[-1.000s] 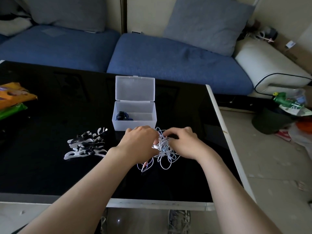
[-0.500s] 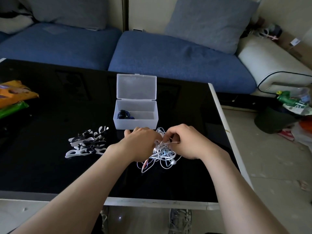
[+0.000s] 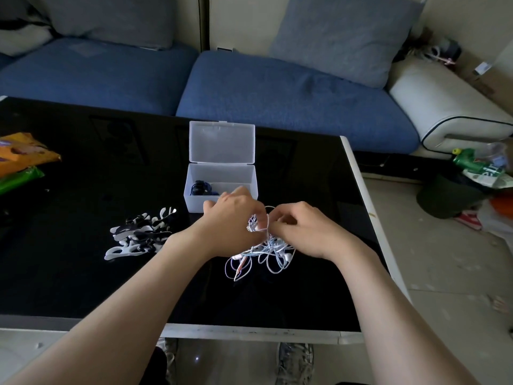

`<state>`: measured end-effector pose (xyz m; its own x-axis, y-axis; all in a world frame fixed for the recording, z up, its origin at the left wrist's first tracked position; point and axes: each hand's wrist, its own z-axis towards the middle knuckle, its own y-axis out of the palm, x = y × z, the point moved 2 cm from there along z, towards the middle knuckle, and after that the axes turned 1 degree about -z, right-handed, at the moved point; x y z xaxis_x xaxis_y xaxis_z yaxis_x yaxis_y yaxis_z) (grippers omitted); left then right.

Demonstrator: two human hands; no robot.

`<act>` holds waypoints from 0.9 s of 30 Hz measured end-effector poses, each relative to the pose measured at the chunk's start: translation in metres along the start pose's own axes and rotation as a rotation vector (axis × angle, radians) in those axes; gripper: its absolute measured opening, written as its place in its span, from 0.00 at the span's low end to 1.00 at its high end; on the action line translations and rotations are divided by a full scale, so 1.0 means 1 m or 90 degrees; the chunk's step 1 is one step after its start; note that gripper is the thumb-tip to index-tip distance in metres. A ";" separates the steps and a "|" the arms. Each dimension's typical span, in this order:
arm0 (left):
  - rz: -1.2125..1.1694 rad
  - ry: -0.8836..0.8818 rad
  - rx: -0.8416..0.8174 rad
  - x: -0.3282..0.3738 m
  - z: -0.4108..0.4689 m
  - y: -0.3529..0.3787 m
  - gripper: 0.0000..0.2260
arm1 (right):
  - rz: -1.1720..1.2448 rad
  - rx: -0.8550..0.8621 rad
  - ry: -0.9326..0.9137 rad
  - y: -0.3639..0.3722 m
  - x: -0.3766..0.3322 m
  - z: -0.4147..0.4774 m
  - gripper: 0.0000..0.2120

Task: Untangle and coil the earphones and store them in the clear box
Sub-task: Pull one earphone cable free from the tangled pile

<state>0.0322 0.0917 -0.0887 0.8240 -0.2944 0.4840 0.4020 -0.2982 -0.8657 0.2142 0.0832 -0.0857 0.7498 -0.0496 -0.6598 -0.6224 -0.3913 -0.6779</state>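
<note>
The clear box (image 3: 222, 173) stands on the black table (image 3: 83, 273), lid (image 3: 222, 141) open and upright at the rear. One dark coiled earphone set (image 3: 200, 188) lies in the left end of the box. The white earphones (image 3: 261, 254) form a tangle on the table just in front of the box. The left hand (image 3: 233, 220) and right hand (image 3: 302, 229) have curled fingers pinching cable at the top of the tangle. Black and white winders (image 3: 141, 234) lie left of the hands.
</note>
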 end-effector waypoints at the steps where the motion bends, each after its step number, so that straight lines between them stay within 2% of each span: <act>1: -0.009 0.000 0.011 0.000 0.001 -0.002 0.03 | 0.009 0.011 -0.007 -0.001 0.000 0.000 0.07; 4: -0.047 -0.023 0.047 -0.003 0.003 -0.007 0.01 | -0.006 0.058 -0.022 -0.005 0.004 0.002 0.06; 9: -0.226 -0.039 0.124 -0.002 0.007 -0.015 0.05 | 0.016 0.138 -0.020 -0.007 0.008 0.006 0.00; 13: -0.240 -0.082 0.181 0.001 0.008 -0.015 0.06 | 0.025 0.142 -0.007 -0.008 0.005 0.008 0.08; 15: -0.274 -0.112 0.219 0.001 0.008 -0.019 0.07 | -0.005 0.141 0.015 -0.008 0.007 0.006 0.08; 19: -0.456 -0.144 0.275 0.000 0.004 -0.032 0.07 | -0.096 0.121 0.108 -0.008 0.021 0.005 0.11; 22: -0.619 -0.121 0.279 0.004 0.000 -0.035 0.04 | -0.102 0.157 0.166 -0.012 0.025 0.003 0.13; 25: -0.649 -0.115 0.310 0.005 0.000 -0.037 0.03 | -0.086 0.193 0.179 -0.013 0.024 0.001 0.13; 27: -0.671 -0.128 0.303 0.006 0.001 -0.036 0.03 | -0.068 0.210 0.140 -0.013 0.019 0.002 0.14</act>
<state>0.0231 0.1018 -0.0545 0.0258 0.0565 0.9981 0.9969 0.0722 -0.0298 0.2361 0.0889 -0.0901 0.8220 -0.2342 -0.5191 -0.5502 -0.0909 -0.8301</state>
